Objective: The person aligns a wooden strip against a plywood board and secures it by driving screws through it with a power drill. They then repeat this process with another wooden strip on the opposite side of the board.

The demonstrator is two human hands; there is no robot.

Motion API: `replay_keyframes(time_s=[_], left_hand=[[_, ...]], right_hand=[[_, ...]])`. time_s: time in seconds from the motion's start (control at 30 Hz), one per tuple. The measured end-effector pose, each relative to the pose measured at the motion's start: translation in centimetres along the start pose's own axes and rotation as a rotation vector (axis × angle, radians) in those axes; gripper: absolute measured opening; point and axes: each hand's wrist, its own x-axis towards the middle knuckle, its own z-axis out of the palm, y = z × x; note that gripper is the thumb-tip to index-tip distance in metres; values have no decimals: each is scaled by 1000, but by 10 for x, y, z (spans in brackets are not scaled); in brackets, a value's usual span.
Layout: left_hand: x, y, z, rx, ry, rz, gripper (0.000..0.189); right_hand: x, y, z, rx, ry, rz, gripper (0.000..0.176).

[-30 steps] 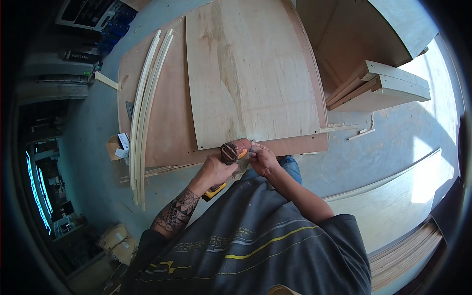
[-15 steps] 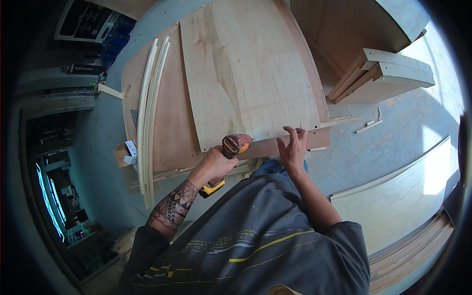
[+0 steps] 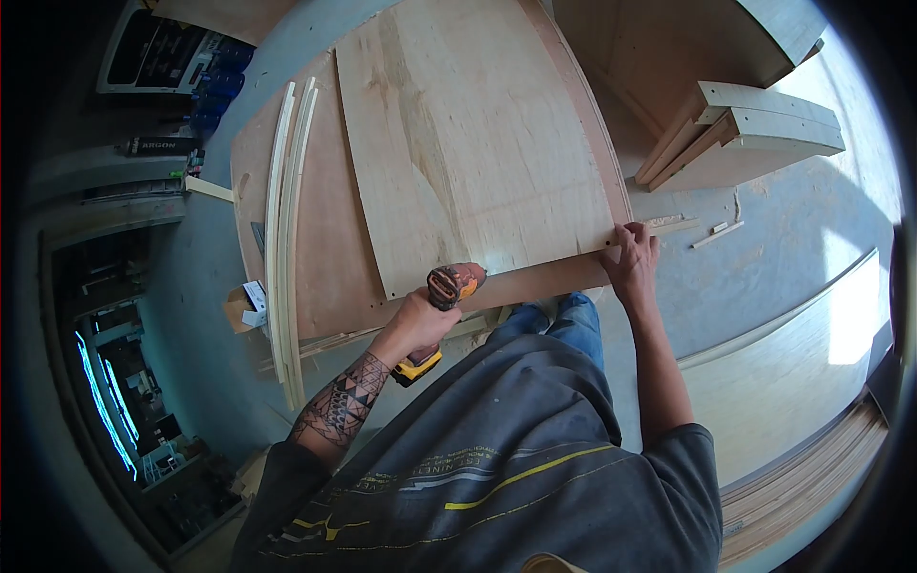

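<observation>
My left hand (image 3: 418,323) is wrapped round the handle of a cordless drill (image 3: 456,284), with its yellow battery low beside my shirt. The drill's nose points right, above the near edge of a pale plywood sheet (image 3: 478,162). At that sheet's near right corner, my right hand (image 3: 632,263) grips the edge, fingers bent over it and thumb at its side. Beneath the sheet lies a larger reddish plywood board (image 3: 330,220), showing along the left and near sides. Small dark holes or screw heads mark the pale sheet's near corners.
Long wooden strips (image 3: 288,229) lie on the board's left side, with a small open box (image 3: 245,306) beyond them. Plywood box pieces (image 3: 740,134) stand at the right. Offcuts (image 3: 716,235) lie on the floor, and stacked sheets (image 3: 812,487) are at lower right.
My right hand has moved right from above the near edge to the sheet's corner and closed on it. My left hand still holds the drill in nearly the same place.
</observation>
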Motion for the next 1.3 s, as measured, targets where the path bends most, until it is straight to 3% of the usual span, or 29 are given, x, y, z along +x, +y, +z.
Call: replay_keyframes(time_s=[0.33, 0.43, 0.5, 0.53, 0.6, 0.67, 0.73, 0.8, 0.9, 1.07, 1.2, 1.27, 1.3], left_hand=[[5, -18, 29, -130, 103, 95, 31], [2, -5, 17, -120, 73, 50, 31], [-2, 11, 8, -222, -105, -213, 31], [0, 4, 14, -231, -90, -209, 31], [3, -14, 32, -102, 125, 93, 31], [1, -29, 33, -130, 150, 109, 31], [-16, -39, 25, -390, 9, -22, 32], [-35, -57, 16, -431, 21, 11, 27], [-55, -101, -1, -836, 356, -2, 22], [-28, -211, -50, -1015, 927, 66, 30], [6, -277, -68, -1110, 1167, -40, 36], [20, -300, -61, -1067, 1256, -19, 47], [18, -294, -62, -1076, 1371, 29, 57]], right_hand=[[2, 14, 6, 10, 70, -59, 58], [4, 14, 4, -9, 83, -83, 56], [6, 14, 4, -15, 91, -98, 54], [7, 14, 4, -9, 100, -101, 54], [5, 15, 5, -9, 106, -119, 55], [5, 18, 5, -34, 129, -143, 55], [-5, 18, -2, -37, 118, -135, 54], [-28, 21, -4, -51, 93, -119, 54], [-61, 28, -2, -67, 77, -44, 52], [-92, 36, 19, -45, 226, -94, 52], [-80, 35, 23, -60, 304, -152, 48], [-63, 25, 15, -9, 26, 178, 60], [-52, 17, 17, -20, 61, 203, 75]])
